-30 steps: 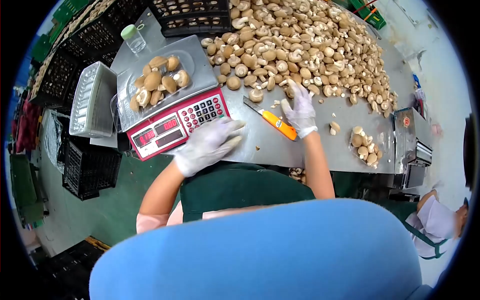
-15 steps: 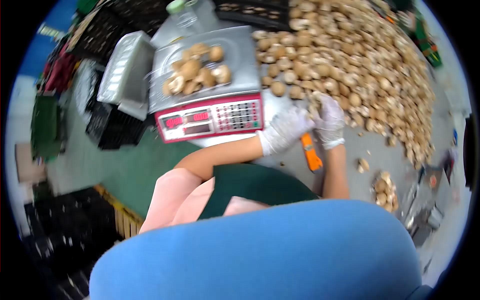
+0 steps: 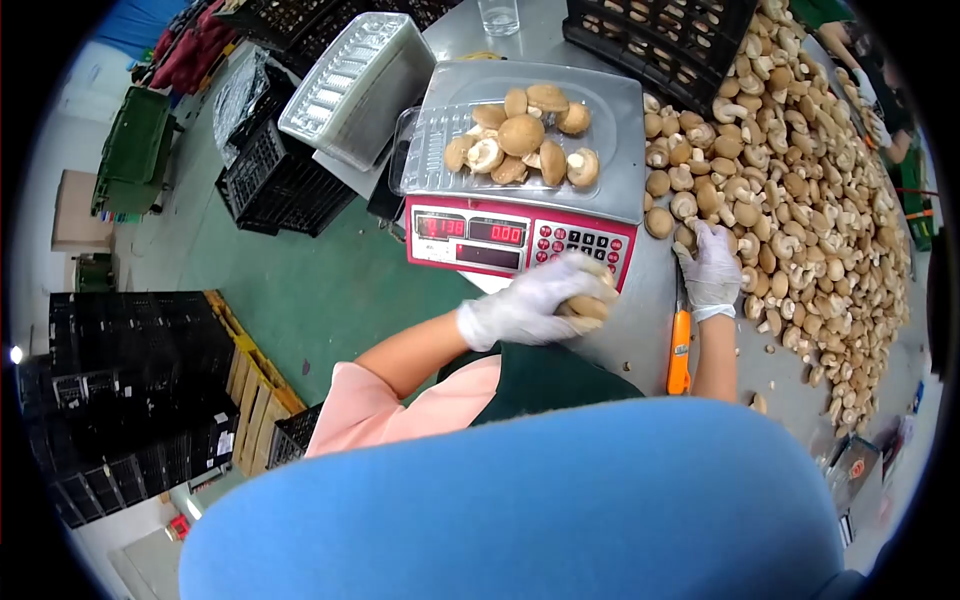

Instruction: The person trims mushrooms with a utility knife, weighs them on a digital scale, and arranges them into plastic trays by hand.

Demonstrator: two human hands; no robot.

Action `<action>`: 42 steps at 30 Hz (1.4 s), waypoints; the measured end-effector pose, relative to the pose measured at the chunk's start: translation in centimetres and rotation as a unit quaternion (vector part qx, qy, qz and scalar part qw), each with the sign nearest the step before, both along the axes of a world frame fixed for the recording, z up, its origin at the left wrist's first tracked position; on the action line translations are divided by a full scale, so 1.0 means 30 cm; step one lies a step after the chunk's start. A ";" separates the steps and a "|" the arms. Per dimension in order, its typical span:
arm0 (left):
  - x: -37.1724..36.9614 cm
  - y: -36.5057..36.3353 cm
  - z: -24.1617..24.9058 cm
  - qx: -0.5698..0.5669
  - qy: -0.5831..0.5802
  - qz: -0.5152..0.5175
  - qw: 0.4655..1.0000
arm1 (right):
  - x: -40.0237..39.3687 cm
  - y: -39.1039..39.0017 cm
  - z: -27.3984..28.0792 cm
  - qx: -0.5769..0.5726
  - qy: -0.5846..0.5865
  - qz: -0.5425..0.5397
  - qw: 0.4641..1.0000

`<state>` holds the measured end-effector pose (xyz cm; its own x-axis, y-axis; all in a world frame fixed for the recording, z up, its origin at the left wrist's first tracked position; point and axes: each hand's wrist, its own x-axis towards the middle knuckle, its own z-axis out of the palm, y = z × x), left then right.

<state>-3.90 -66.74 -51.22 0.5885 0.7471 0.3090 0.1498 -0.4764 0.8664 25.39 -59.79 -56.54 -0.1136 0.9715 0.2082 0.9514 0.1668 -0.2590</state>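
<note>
My left hand (image 3: 535,300), in a whitish glove, is closed around brown mushrooms (image 3: 588,308) just in front of the scale's keypad. My right hand (image 3: 712,268), gloved too, reaches to the near edge of the mushroom pile (image 3: 800,220). Its fingers are curled on a mushroom (image 3: 686,238) there, partly hidden. Below that hand lies an orange-handled knife (image 3: 680,352) on the metal table. On the red and silver scale (image 3: 425,250) sits a clear plastic tray (image 3: 428,165) with several mushrooms (image 3: 522,135), caps mostly up.
A stack of clear trays (image 3: 355,90) stands left of the scale. Behind it are a black crate (image 3: 650,50) and a clear cup (image 3: 498,15). Black crates (image 3: 130,390) are stacked on the floor at left. Another person's gloved hand (image 3: 878,130) is beyond the pile.
My hands were together by the pile; now they are apart. The left has moved left with mushrooms, and the right is farther forward at the pile. The camera view has shifted.
</note>
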 end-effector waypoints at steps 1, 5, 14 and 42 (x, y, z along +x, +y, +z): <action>-0.060 0.013 0.023 0.024 0.006 0.020 0.999 | 0.003 0.006 -0.005 0.008 0.006 0.004 1.000; -0.279 0.079 0.211 -0.003 -0.033 0.225 0.974 | 0.024 0.027 0.025 -0.024 0.011 -0.022 0.999; -0.552 0.264 0.173 0.150 0.285 0.329 0.888 | -0.356 0.111 0.456 0.000 0.359 0.208 0.910; -0.453 0.201 -0.029 0.050 -0.206 0.388 0.897 | -0.934 0.227 0.406 0.146 0.085 0.438 0.883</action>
<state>-17.50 -60.71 -52.10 -0.2770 0.8382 0.4697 0.1471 -0.4461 0.8828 -2.63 -52.97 -44.37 -0.7383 0.4279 0.5213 0.3751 0.9029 -0.2100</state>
